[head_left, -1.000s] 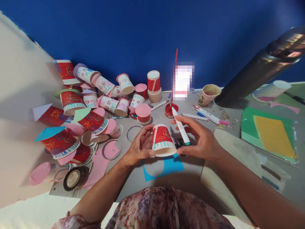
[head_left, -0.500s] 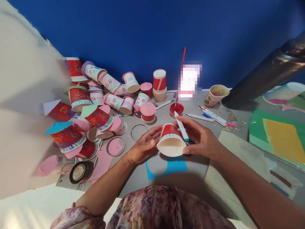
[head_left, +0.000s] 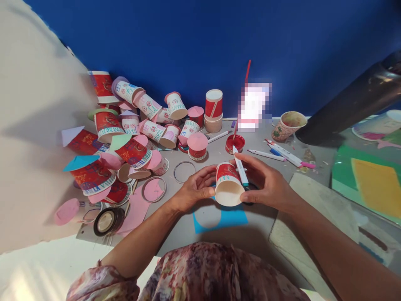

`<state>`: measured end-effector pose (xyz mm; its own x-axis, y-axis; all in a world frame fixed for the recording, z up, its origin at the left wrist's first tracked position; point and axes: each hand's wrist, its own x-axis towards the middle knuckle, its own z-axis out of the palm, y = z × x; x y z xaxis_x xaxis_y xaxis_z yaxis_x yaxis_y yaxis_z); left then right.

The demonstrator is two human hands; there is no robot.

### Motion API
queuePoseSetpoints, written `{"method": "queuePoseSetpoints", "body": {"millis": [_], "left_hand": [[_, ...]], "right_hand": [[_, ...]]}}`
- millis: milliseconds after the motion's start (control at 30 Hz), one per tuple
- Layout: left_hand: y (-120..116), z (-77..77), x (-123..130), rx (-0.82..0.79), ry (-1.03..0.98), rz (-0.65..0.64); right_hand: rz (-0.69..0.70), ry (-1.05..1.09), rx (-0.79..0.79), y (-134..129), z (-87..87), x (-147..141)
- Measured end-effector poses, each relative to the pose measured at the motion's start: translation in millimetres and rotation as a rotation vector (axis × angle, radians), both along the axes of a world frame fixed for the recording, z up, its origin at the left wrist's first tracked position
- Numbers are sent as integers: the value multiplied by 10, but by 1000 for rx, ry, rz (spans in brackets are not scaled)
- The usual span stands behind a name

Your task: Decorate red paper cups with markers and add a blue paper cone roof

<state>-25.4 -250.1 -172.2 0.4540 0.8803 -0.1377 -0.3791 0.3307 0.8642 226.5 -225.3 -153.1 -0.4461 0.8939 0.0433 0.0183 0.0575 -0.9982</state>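
Observation:
A red and white paper cup [head_left: 226, 171] is held on its side over the table, its open mouth toward me. Teal strokes run along the white band near its rim. My left hand [head_left: 194, 191] grips the cup's left side between thumb and fingers. My right hand [head_left: 270, 184] has its thumb on the right of the rim and also holds a white marker [head_left: 240, 168] with a teal end lying along the cup. Under the cup lies a blue paper sheet [head_left: 236, 219] with a round cut-out. A dark loop-shaped thing shows partly behind my right fingers.
Decorated paper cups with paper tops [head_left: 90, 175] are piled at left. A tape roll [head_left: 106, 221] lies in front of them. Behind my hands are a red pot [head_left: 234, 144] with a brush and loose markers [head_left: 286, 154]. A dark cylinder [head_left: 347, 100] leans at right near coloured sheets [head_left: 376, 184].
Squeezed to a flat oval before, the cup's mouth is rounder now. The cup has turned slightly between my hands. The marker stays in my right hand, and the whole view has shifted a little.

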Motion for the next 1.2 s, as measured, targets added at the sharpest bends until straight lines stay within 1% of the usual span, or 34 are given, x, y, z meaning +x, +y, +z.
{"method": "queuePoseSetpoints", "body": {"millis": [133, 267, 367, 533, 600, 667, 733, 767, 867, 900, 933, 1067, 1200], "left_hand": [[1, -2, -12, 16, 61, 6], [4, 53, -55, 59, 38, 9], [16, 87, -108, 96, 59, -9], [18, 142, -158, 129, 208, -89], [9, 175, -151, 143, 244, -90], [-2, 205, -136, 182, 288, -56], [-10, 225, -121, 244, 346, -17], [-14, 231, -115, 273, 377, -2], [-20, 234, -104, 330, 454, 37], [-22, 232, -103, 345, 478, 47], [-24, 230, -102, 361, 498, 59], [-32, 216, -101, 413, 559, 80], [-38, 200, -99, 429, 573, 84]], "right_hand": [[13, -55, 13, 2, -23, 12], [15, -114, 42, -21, 5, 2], [27, -196, 132, -42, 34, -12], [96, -321, 296, -39, 45, 2], [104, -301, 297, -37, 53, 22], [91, -208, 253, -51, 72, 41], [39, -101, 225, -85, 99, 50], [-17, -76, 237, -109, 114, 50], [-233, -121, 369, -183, 154, 39], [-275, -143, 411, -203, 166, 33], [-286, -153, 445, -219, 179, 24], [-209, -155, 521, -248, 242, -31], [-138, -178, 561, -247, 284, -93]]}}
